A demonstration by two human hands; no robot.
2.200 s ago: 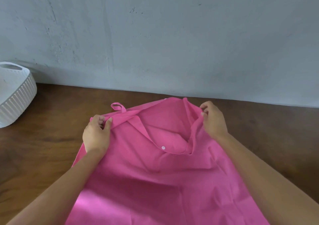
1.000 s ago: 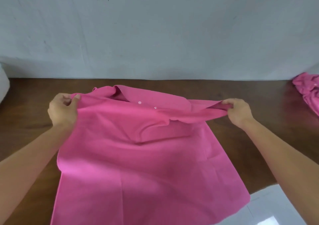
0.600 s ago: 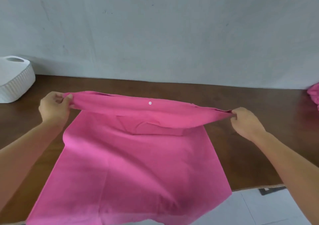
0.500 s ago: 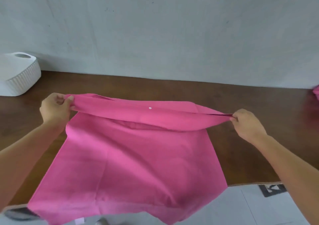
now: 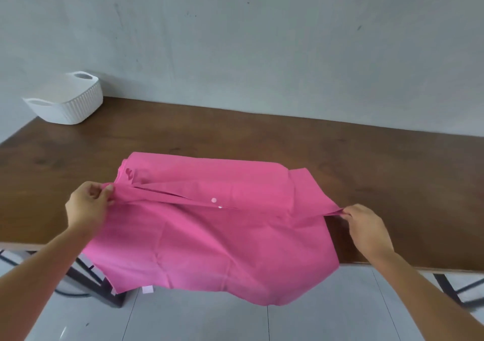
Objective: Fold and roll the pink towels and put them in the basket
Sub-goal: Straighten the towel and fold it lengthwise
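the left hand (image 5: 87, 205) and the right hand (image 5: 365, 226) each pinch an end of the pink towel (image 5: 209, 233), which is spread on the brown table (image 5: 379, 162) with its near edge hanging off. further back, the white basket (image 5: 68, 99) sits at the far left corner against the wall (image 5: 262, 39).

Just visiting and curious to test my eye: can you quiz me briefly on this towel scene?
1. True or false: the white basket stands apart from the pink towel.
2. The towel's near edge: A) hangs past the table's front; B) lies flat on the table; C) sits in the basket.
3. What do the hands hold?
Key: 1 true; 2 A; 3 left hand and right hand each pinch one end of the towel's fold.
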